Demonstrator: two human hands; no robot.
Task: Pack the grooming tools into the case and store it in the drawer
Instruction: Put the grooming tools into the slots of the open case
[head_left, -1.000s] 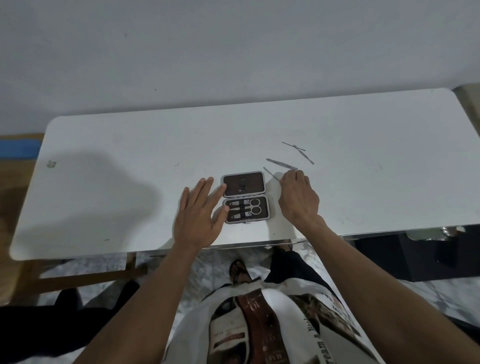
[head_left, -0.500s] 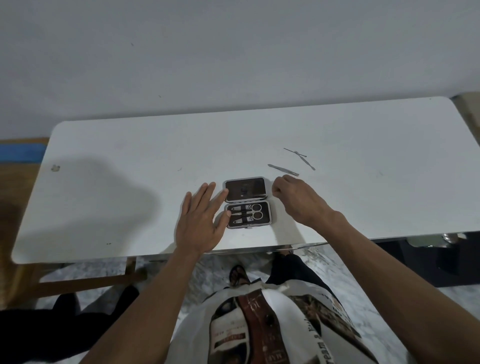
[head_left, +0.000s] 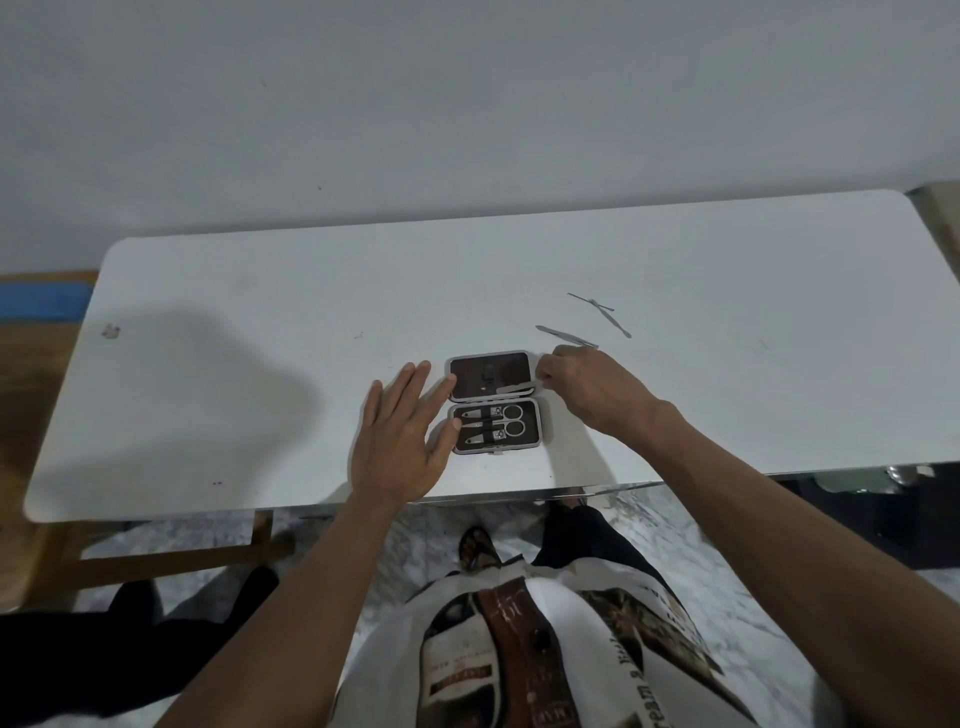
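Note:
An open grooming case (head_left: 538, 429) lies flat near the table's front edge, its lid half farther away. Scissors (head_left: 506, 420) and a clipper sit strapped in the near half. My right hand (head_left: 587, 389) pinches a thin metal tool (head_left: 514, 388) and holds it across the lower part of the lid half. My left hand (head_left: 400, 441) rests flat with fingers spread, fingertips touching the case's left edge. A metal file (head_left: 565, 335) lies just beyond my right hand. Two thin picks (head_left: 602, 310) lie crossed farther back right.
The white table (head_left: 260, 364) runs against a plain wall. Its front edge is close to the case. A wooden frame (head_left: 156, 558) stands below the table at left, and dark objects sit under it at right. No drawer is in view.
My right hand picked a thin tool off the table right of the case and brought it leftwards over the lid half. My left hand stayed at the case's left edge.

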